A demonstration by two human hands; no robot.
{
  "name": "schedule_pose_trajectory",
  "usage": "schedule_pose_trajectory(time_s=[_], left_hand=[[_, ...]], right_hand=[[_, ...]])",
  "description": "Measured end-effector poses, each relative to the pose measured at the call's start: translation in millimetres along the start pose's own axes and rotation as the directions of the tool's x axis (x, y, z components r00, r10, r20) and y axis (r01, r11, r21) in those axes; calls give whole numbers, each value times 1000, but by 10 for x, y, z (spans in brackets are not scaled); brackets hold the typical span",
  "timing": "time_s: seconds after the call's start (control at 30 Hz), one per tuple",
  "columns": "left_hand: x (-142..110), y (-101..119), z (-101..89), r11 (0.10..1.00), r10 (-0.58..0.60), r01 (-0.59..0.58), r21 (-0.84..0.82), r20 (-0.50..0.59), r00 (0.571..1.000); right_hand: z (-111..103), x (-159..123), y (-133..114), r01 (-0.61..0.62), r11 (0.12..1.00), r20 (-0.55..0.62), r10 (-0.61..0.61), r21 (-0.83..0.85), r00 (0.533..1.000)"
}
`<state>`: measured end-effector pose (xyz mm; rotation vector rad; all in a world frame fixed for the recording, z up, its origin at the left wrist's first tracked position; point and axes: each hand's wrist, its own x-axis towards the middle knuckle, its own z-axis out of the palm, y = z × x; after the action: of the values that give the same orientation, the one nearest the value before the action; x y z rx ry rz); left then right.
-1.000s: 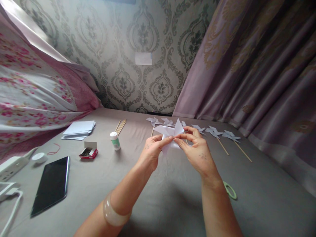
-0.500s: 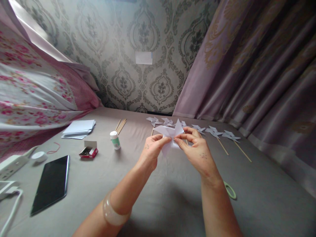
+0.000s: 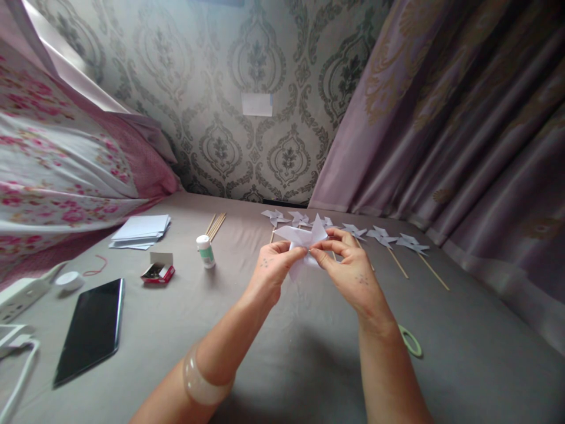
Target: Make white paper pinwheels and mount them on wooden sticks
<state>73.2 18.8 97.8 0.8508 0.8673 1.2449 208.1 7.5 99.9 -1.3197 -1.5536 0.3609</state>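
Both hands meet above the grey bed sheet [image 3: 273, 353] and pinch a white folded paper pinwheel [image 3: 303, 238] at its middle. My left hand [image 3: 270, 272] grips it from the left with thumb and forefinger closed. My right hand [image 3: 348, 268] grips it from the right, fingers curled behind the paper. The pinwheel's points stick up and out above the fingers. A pale bangle sits on my left forearm.
Finished paper pinwheels on wooden sticks [image 3: 388, 241] lie in a row behind the hands. A glue bottle [image 3: 205, 251], loose sticks [image 3: 216, 225], a paper stack [image 3: 141, 231], a red pin box [image 3: 158, 271], a tablet [image 3: 90, 331], tape roll [image 3: 69, 280] and green scissors handle [image 3: 411, 341] lie around.
Both hands keep pinching the pinwheel; they and the paper have shifted very slightly, with no clear change of grip.
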Motion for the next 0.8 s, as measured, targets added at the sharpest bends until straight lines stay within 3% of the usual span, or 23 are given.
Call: schedule_pose_trajectory(time_s=[0.4,0.8], left_hand=[[-7,-12,3,997,62,-62,49,1,998],[0,4,3,981,136,-140,132,34,990]], right_hand=[[10,-13,2,14,1000,-10,-14,-1,1000],[-18,19,21,-101,984,66,92,148,994]])
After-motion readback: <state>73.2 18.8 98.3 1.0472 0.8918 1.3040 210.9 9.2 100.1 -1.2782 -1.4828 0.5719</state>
